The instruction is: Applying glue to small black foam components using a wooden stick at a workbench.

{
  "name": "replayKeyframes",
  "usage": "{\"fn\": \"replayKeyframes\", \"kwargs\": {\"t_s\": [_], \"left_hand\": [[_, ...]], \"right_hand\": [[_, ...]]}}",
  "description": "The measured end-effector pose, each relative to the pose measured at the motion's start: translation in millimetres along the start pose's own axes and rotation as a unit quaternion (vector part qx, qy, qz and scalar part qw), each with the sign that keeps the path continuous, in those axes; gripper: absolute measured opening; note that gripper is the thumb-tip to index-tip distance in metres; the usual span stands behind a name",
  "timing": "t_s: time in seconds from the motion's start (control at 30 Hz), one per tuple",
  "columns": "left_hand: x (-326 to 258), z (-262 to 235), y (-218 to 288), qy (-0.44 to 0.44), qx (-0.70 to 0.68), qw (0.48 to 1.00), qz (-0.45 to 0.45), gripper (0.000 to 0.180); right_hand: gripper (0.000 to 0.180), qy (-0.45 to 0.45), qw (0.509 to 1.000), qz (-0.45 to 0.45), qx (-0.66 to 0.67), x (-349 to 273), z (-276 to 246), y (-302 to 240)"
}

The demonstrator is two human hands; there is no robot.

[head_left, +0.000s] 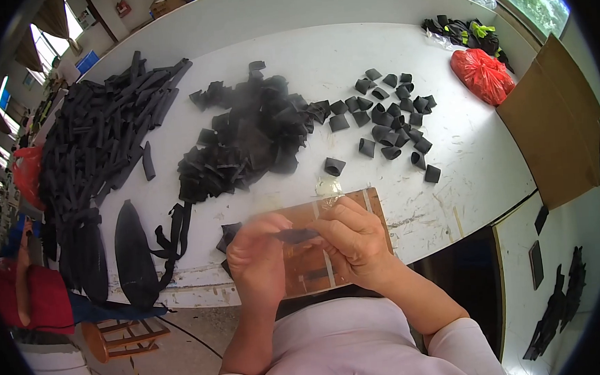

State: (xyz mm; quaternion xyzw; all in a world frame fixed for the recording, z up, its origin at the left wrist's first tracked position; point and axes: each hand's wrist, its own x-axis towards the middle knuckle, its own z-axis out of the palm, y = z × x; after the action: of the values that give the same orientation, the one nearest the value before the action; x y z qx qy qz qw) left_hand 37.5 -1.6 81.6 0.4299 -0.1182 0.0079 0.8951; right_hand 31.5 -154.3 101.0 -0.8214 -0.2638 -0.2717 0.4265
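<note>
Holding a short black strip [296, 235] between both hands above a brown board [356, 208] at the counter [450, 178] edge. Left hand [257, 255] pinches one end, fingers together on it; right hand [351, 239] grips the other end, fingers closed around it. Strip looks thin, soft, light, likely to flex; best taken by the ends, as here. Loose heap of black pieces [255, 135] mid-counter, folded cone-like pieces [395, 116] to its right, long strips [97, 131] piled left, red bag [483, 74] far right

Left hand [257, 253] and right hand [353, 238] raised together, fingers [336, 216] curled, pinching closed, forearms bent inward
</note>
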Motion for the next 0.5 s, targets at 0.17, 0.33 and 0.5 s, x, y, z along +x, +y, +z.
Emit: {"fn": "replayKeyframes", "kwargs": {"t_s": [0.17, 0.33, 0.5], "left_hand": [[10, 10, 21, -0.052, 0.229, 0.971, 0.04, 0.01], [16, 21, 31, -0.112, 0.468, 0.848, 0.223, 0.009], [7, -6, 10, -0.072, 0.338, 0.931, 0.116, 0.008]], "right_hand": [[0.02, -0.056, 0.998, 0.029, 0.011, 7, -11, 1], [0.021, -0.045, 0.969, 0.14, 0.197, 4, -9, 8], [0.017, -0.068, 0.996, 0.026, 0.047, 8, -7, 6]]}}
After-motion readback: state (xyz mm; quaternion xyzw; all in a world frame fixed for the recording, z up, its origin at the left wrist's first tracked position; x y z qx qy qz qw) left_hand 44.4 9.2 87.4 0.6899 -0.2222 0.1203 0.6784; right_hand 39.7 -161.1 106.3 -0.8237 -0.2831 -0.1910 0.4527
